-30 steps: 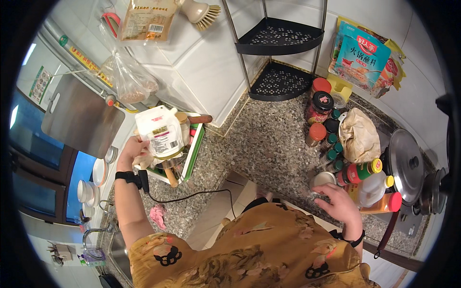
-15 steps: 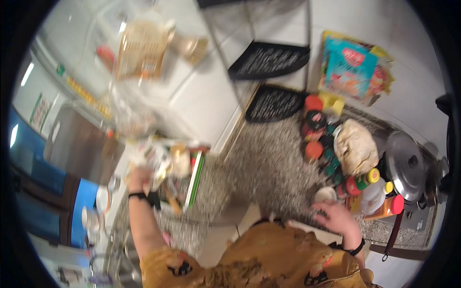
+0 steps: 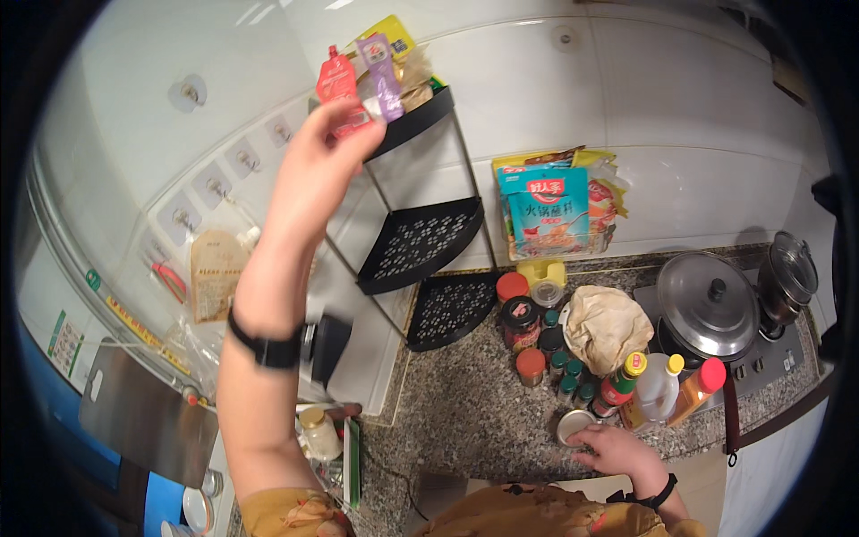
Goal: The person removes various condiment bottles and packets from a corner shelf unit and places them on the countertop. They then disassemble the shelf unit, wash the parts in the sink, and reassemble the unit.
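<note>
My left hand [image 3: 327, 166] is raised at the top tier of a black corner rack [image 3: 420, 121], its fingers closed round a red spouted pouch [image 3: 337, 79]. A purple sachet [image 3: 380, 76] stands close to my thumb; whether I hold that too I cannot tell. Behind it are a yellow packet [image 3: 390, 36] and a tan bag [image 3: 414, 76]. Low on the right, my right hand [image 3: 622, 455] lies at the counter's front with fingers extended, touching or nearly touching the rim of a small round pale container [image 3: 574, 428].
Right of the rack, jars [image 3: 521, 324], a cloth-covered bowl [image 3: 608, 327] and bottles [image 3: 658, 389] crowd the granite counter [image 3: 456, 412]. A lidded pan [image 3: 707, 304] sits on the stove. Seasoning packets [image 3: 550, 210] hang on the wall. A tray [image 3: 353, 461] with a jar lies beneath my left arm.
My left hand has risen from the tray on the left to the rack's top tier, now with the red pouch in it. The view has shifted; my right hand stays by the small container.
</note>
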`<state>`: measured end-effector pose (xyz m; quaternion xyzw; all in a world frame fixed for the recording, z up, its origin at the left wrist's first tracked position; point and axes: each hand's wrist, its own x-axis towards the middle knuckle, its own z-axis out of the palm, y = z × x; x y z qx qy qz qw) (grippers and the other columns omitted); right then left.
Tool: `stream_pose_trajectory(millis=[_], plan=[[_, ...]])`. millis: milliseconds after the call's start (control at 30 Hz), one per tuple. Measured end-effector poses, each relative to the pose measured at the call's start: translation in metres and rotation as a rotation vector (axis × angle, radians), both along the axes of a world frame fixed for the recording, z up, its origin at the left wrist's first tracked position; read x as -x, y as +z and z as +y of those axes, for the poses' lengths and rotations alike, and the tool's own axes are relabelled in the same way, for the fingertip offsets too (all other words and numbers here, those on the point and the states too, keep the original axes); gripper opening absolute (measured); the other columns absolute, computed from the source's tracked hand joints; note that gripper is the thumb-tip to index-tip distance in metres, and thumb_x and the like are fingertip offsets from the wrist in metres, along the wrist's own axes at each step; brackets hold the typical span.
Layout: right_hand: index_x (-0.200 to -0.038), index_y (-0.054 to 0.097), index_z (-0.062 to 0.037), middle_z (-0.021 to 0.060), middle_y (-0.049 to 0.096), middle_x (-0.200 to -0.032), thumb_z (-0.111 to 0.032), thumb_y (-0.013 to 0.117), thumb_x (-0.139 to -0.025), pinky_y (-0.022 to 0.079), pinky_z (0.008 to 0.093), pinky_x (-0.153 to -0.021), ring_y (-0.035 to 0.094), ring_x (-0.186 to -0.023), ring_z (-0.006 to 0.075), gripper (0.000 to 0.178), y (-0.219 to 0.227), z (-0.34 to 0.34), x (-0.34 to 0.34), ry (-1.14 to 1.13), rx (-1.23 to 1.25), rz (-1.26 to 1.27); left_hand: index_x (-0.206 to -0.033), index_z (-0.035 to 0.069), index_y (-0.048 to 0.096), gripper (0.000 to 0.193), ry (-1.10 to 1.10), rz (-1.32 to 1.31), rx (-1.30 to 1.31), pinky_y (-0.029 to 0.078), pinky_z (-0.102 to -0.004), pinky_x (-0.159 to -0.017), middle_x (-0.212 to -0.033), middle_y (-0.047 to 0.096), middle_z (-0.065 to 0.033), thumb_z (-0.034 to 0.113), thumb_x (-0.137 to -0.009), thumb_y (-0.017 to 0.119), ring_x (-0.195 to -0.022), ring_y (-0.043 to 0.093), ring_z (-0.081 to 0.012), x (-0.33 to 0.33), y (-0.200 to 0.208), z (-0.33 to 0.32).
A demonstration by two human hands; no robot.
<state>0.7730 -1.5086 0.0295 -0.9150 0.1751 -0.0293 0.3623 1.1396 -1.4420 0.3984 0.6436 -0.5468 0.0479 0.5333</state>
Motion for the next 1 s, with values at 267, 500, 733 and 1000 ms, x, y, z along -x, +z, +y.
stream_pose_trajectory(millis=[267, 500, 733, 1000], plan=[[-0.116, 0.069, -0.0107, 0.0145, 0.07, -0.105, -0.034, 0.072, -0.088, 0.056, 0.0411, -0.083, 0.068, -0.095, 0.0346, 0.037, -0.032, 0.022, 0.051, -0.307, 0.003, 0.029, -0.129, -0.007, 0.06, 0.076, 0.513, -0.452, -0.083, 0.052, -0.0408, -0.095, -0.115, 0.069, -0.0281, 0.047, -0.077, 0.078, -0.11, 0.067, -0.0371, -0.124, 0.03, -0.203], [-0.115, 0.07, -0.0107, 0.0149, 0.071, -0.102, -0.035, 0.073, -0.088, 0.056, 0.0417, -0.082, 0.069, -0.092, 0.0348, 0.037, -0.013, 0.037, 0.054, -0.426, -0.034, 0.019, -0.123, 0.002, 0.066, 0.045, 0.46, -0.277, -0.023, 0.051, -0.0442, -0.095, -0.115, 0.07, -0.023, 0.034, -0.093, 0.06, -0.108, 0.066, -0.0395, -0.178, 0.005, -0.252], [-0.115, 0.069, -0.0103, 0.0161, 0.069, -0.103, -0.032, 0.072, -0.087, 0.055, 0.0438, -0.085, 0.067, -0.097, 0.0368, 0.035, -0.012, 0.026, 0.045, -0.303, -0.044, -0.034, -0.142, 0.015, 0.052, 0.043, -0.022, 0.444, 0.33, 0.06, -0.0324, -0.071, -0.13, 0.061, -0.0038, 0.038, -0.106, 0.049, -0.1, 0.063, -0.0169, -0.129, 0.038, -0.142], [-0.113, 0.068, -0.0076, 0.0166, 0.068, -0.105, -0.023, 0.073, -0.086, 0.054, 0.0439, -0.084, 0.066, -0.097, 0.0374, 0.032, -0.012, 0.013, 0.016, -0.012, -0.013, -0.026, -0.133, 0.006, 0.062, 0.042, -0.157, 0.236, -0.557, 0.057, -0.0283, -0.079, -0.123, 0.068, -0.0029, 0.036, -0.104, 0.055, -0.104, 0.062, -0.0119, -0.054, -0.055, 0.124]])
